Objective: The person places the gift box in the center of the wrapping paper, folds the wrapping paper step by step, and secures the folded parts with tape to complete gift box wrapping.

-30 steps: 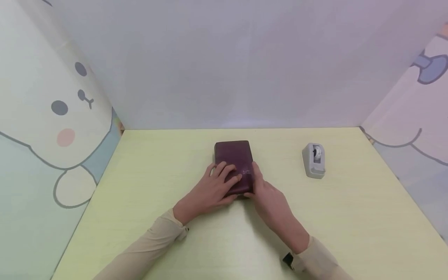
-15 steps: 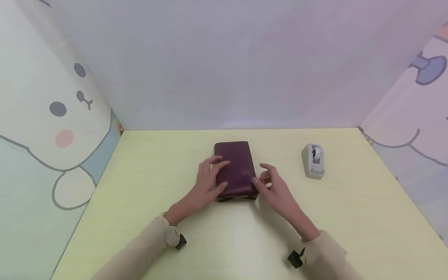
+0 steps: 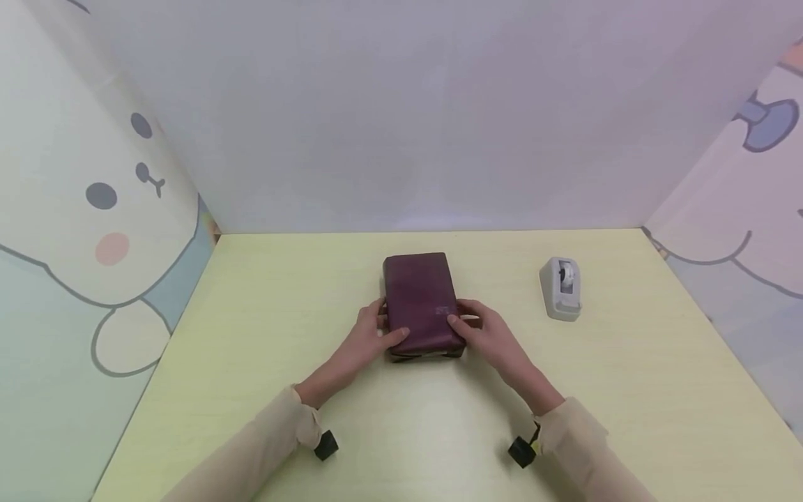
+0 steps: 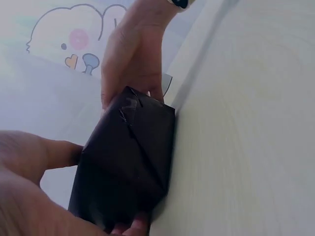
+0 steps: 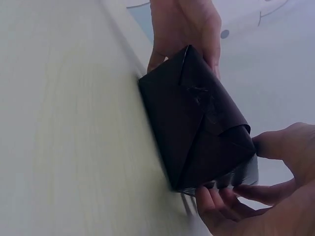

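Note:
A box wrapped in dark maroon paper (image 3: 422, 293) lies mid-table in the head view. Its near end shows triangular folds and shiny clear tape (image 5: 204, 103) in the right wrist view. My left hand (image 3: 362, 338) grips the box's left side, thumb on top and fingers down along the side. From the right, my right hand (image 3: 495, 338) holds the opposite side in the same way, its thumb near the top edge. In the left wrist view the folded end (image 4: 142, 142) faces the camera, between both hands.
A grey tape dispenser (image 3: 562, 289) with a roll of tape stands at the right on the pale yellow table (image 3: 282, 293). A plain pale wall (image 3: 426, 118) rises behind, with cartoon-printed panels (image 3: 113, 209) on both sides.
My left hand has slid from the top of the box to its left side. The right hand lifted off the right edge, then took hold there again. The box has barely moved.

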The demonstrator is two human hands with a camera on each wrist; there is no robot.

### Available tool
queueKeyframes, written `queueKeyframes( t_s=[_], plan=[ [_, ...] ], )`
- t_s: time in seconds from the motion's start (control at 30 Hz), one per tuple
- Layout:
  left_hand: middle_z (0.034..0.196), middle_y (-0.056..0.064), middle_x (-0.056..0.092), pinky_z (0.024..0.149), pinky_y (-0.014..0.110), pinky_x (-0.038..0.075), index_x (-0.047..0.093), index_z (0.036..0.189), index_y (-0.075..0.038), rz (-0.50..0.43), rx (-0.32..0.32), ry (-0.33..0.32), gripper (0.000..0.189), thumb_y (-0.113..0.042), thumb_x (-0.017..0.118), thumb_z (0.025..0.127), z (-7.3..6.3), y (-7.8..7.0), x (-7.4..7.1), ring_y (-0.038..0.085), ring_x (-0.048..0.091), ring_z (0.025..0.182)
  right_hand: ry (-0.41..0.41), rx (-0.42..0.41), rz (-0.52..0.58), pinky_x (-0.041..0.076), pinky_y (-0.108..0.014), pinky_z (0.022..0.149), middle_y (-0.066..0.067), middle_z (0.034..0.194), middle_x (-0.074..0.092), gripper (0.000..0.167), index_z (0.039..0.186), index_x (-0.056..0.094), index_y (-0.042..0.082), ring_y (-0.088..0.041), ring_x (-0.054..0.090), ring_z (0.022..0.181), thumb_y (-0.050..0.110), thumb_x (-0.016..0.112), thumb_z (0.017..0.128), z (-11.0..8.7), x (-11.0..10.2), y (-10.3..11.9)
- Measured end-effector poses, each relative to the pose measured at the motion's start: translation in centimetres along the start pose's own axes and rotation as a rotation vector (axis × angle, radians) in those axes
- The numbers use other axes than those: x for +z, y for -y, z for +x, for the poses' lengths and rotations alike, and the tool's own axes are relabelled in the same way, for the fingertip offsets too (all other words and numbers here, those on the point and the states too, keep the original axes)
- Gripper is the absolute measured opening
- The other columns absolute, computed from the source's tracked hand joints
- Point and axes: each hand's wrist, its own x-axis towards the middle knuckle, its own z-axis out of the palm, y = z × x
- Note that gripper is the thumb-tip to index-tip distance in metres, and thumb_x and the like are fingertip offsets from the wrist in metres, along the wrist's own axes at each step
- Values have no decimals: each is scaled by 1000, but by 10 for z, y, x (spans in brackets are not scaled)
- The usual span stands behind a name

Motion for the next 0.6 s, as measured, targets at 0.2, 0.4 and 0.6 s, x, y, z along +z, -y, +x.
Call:
queueKeyframes(
  t_s=[0.2, 0.4, 0.6],
  plan=[
    [157, 12, 29, 101, 44, 52, 18, 161, -10, -97, 191, -17, 91, -7, 77, 92, -7, 3, 1, 30, 45, 132, -38, -142, 75, 55, -45, 104, -14, 152, 51, 56, 149, 44, 8, -37, 58, 134, 16, 71, 100, -16, 0, 1],
    [147, 6, 35, 107, 48, 51, 25, 146, -13, -130, 317, -43, 85, 4, 80, 84, -21, 6, 6, 25, 45, 129, -48, -237, 119, 56, -35, 103, -11, 145, 51, 58, 137, 41, 8, -36, 58, 133, 0, 76, 91, -37, 4, -4],
    [133, 4, 41, 111, 54, 48, 29, 135, -12, -58, 389, -76, 78, 4, 83, 81, -38, 13, 16, 18, 41, 133, -83, -319, 64, 57, -36, 104, -10, 140, 52, 68, 136, 40, 6, -35, 54, 135, -12, 78, 83, -58, 11, -10]
  ],
)
